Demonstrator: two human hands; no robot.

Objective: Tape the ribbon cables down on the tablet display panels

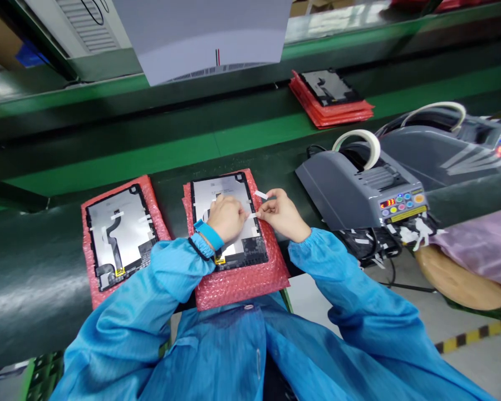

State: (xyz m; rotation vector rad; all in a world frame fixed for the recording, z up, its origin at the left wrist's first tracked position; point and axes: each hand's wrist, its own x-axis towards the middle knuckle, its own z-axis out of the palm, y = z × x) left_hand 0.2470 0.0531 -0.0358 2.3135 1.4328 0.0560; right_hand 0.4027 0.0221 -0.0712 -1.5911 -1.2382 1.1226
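A tablet screen panel (200,195), silver-backed with a black rim, lies on red bubble-wrap bags (242,289) in front of me. Over its middle is my left hand (226,217), fingers bent and closed, their tips at a short white tape strip (253,215) by the panel's right edge. My right hand (281,214) is just right of that edge, its fingers pinched at the same strip. A second white tape piece (261,195) sticks out from its upper fingertips. Part of the panel and its flat cable is hidden under my left hand.
Left of me, another panel (129,223) with white tape pieces lies on red bubble wrap. Grey tape dispensers (350,184) stand at the right, beside a person's purple sleeve (480,239). More panels on red bags (329,89) lie farther back. A white sheet (209,33) hangs ahead.
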